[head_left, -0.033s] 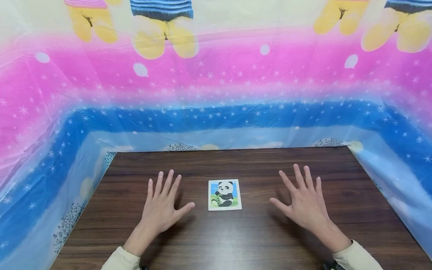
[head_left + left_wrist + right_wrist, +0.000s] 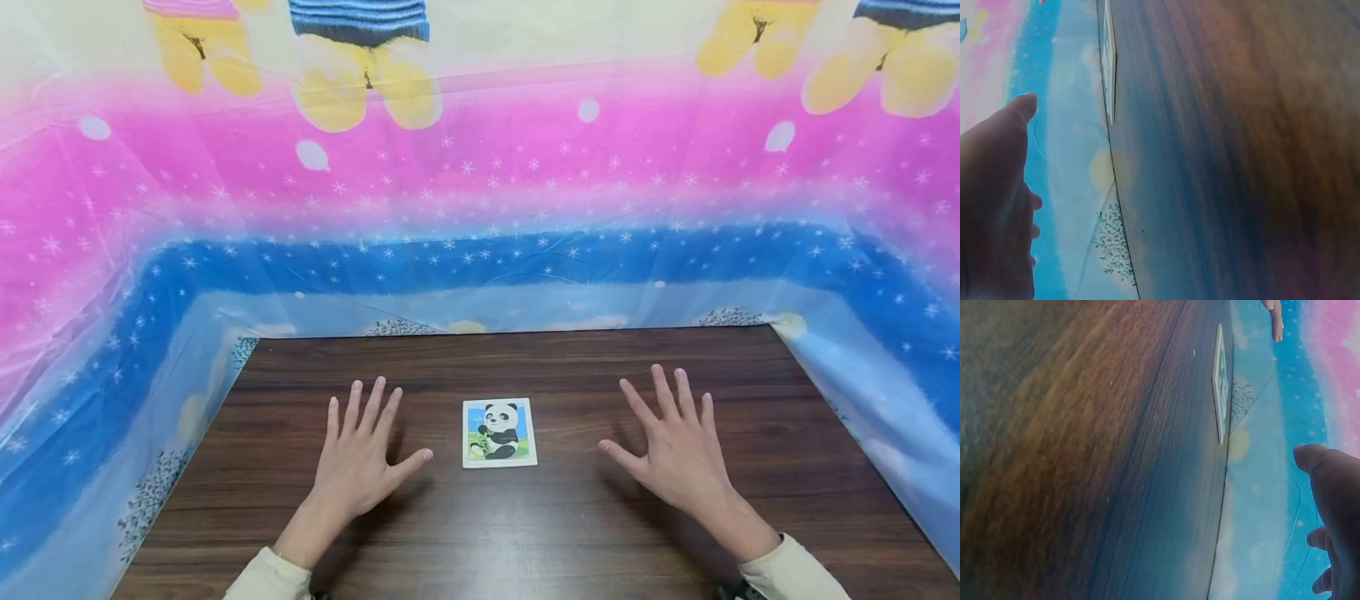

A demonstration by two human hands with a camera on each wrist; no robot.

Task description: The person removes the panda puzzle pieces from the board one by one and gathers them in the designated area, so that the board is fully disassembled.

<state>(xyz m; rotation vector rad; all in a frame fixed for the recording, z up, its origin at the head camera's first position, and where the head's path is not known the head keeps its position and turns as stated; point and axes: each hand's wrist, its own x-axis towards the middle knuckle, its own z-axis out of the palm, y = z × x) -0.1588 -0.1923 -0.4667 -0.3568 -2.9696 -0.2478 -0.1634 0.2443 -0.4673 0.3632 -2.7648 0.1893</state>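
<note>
A square panda picture puzzle [image 2: 500, 433] with a white border lies flat on the dark wooden table [image 2: 510, 533], between the two hands. To its left, my left hand [image 2: 358, 462] hovers with straight, spread fingers, the thumb pointing toward the picture. My right hand [image 2: 682, 458] mirrors it on the other side, fingers also spread and holding nothing. Both hands cast shadows on the wood. Seen edge-on in the left wrist view, the panda picture [image 2: 1109, 62] looks thin and flat; the right wrist view shows the same board [image 2: 1220, 387] beyond the thumb.
A pink and blue cloth [image 2: 480, 258] printed with snowflakes and cartoon figures hangs behind the table and round both sides. The table's back edge meets this cloth. Light sleeves [image 2: 272, 575] cover both forearms, with a dark strap partly showing at each wrist.
</note>
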